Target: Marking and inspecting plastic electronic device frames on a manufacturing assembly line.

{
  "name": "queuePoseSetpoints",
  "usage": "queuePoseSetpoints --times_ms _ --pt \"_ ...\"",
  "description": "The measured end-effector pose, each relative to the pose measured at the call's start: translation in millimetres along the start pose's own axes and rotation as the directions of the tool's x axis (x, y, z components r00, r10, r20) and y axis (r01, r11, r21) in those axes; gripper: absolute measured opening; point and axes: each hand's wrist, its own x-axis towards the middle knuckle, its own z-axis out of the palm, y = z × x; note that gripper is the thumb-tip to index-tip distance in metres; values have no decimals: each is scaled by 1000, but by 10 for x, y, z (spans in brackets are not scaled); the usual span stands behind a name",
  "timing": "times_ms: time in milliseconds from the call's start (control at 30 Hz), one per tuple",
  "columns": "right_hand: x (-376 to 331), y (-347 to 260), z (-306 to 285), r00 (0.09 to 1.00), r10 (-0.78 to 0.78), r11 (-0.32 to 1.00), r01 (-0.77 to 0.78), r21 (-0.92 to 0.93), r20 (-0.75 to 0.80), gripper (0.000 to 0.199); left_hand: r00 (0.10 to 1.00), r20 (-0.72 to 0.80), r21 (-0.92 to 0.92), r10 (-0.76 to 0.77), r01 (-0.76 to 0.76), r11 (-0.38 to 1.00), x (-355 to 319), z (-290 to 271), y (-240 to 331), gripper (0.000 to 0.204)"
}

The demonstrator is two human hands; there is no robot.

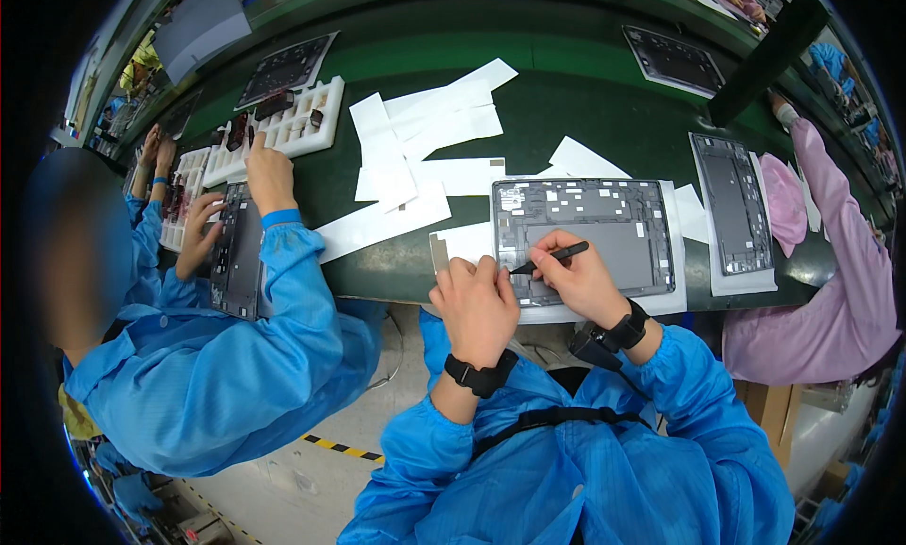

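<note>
A dark grey tablet housing (604, 248) with small white and black patches lies flat on a white sheet (676, 304) at the table's near edge. My right hand (578, 273) grips a slim black pen-like tool (570, 251), its pointed end slanting down to the housing's lower left corner. Close to that tip, my left hand (475, 307) has its fingers bent together at the housing's left edge. What those fingertips pinch, if anything, is too small to make out. Beneath the left fingers lies a white strip (462, 245) with a grey-brown end.
Several white paper strips (429, 120) overlap on the green table (557, 101). At left, a person in blue (236, 356) works on another housing (236, 252) beside a white tray (326, 120). Another housing (731, 201) lies at right, near a pink sleeve (830, 215).
</note>
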Motion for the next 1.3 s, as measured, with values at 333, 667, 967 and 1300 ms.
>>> queuePoseSetpoints --times_ms 333,667,967,1300 --pt "-3 26 -52 988 42 961 2 277 -152 21 999 -25 -28 -37 37 999 2 15 12 14" --pt "196 -459 132 995 -8 977 29 212 -102 21 983 -179 -186 31 -65 980 207 -402 -477 21" --pt "670 -53 688 985 -175 969 170 -179 -13 29 996 -47 -42 81 -83 996 291 -236 -834 54" --pt "690 -120 682 989 -150 967 148 -207 8 30 997 -33 -80 63 -65 995 332 -272 -822 54"
